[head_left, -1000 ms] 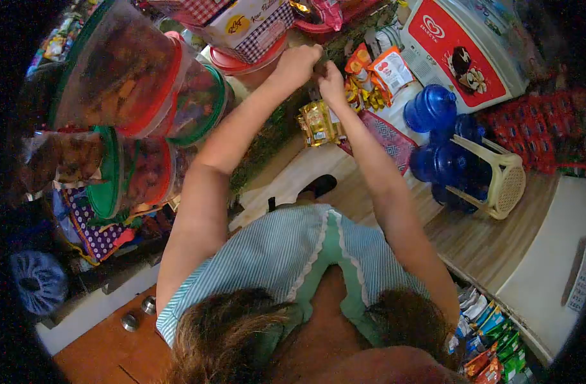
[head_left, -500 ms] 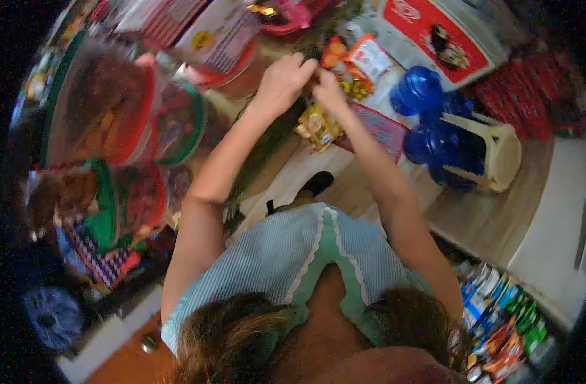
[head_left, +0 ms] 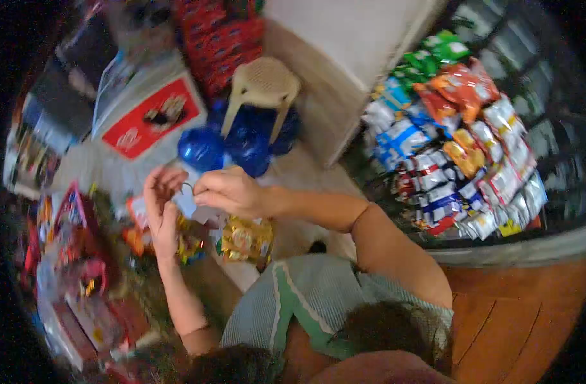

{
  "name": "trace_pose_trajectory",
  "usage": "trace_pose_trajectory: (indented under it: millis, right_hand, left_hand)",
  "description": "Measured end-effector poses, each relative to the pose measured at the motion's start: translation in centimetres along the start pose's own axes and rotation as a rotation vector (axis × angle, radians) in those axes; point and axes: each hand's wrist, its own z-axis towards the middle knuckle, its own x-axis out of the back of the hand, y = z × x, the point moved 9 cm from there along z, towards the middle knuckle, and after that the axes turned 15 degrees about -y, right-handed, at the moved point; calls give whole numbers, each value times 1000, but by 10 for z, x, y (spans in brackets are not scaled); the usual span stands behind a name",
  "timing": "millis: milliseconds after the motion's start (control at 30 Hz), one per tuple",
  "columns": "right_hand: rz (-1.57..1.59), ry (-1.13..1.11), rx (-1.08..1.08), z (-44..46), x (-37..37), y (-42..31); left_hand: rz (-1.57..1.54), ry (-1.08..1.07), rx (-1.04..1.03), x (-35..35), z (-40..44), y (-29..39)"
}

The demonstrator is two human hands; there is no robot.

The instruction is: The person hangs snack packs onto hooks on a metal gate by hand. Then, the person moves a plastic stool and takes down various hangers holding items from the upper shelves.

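My right hand [head_left: 227,192] is closed, its thumb and fingers pinching a small pale blue-white piece [head_left: 185,202] with a thin dark curve at its top. Motion blur hides exactly what this piece is. Beside it, my left hand [head_left: 162,205] has curled fingers held apart, with nothing visible gripped in them. Gold shiny packets [head_left: 245,238] show just below my right wrist; I cannot tell whether they hang or rest on something. Orange packets [head_left: 138,235] lie beyond my left wrist.
Blue round containers [head_left: 201,150] and a cream plastic stool [head_left: 267,78] stand ahead, near a white freezer box with a red label [head_left: 153,120]. Many snack packets [head_left: 447,153] hang on a dark rack at right. A pink basket [head_left: 81,240] sits at left.
My view has swung right, bringing the snack rack into sight and moving the stool leftward. My hands have come apart slightly, and the small pale piece now shows between them.
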Motion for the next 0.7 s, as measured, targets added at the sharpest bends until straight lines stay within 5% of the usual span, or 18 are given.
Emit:
trace_pose_trajectory:
  millis: [133, 233, 367, 567, 633, 700]
  right_hand:
    - [-432, 269, 72, -31, 112, -60]
    - [-694, 424, -20, -56, 195, -105]
    - [-785, 548, -92, -89, 292, -143]
    - [-1014, 740, -259, -158, 414, -224]
    - [-1308, 787, -223, -182, 442, -256]
    - [-1336, 866, -500, -214, 474, -269]
  left_hand:
    - [-94, -439, 506, -68, 31, -145]
    - [-246, -578, 830, -153, 63, -150]
    - [-459, -636, 521, -254, 140, -117]
    - [-929, -1284, 462, -413, 200, -59]
    - [-981, -1338, 362, -455, 218, -20]
    - [-1009, -1350, 305, -491, 241, -1]
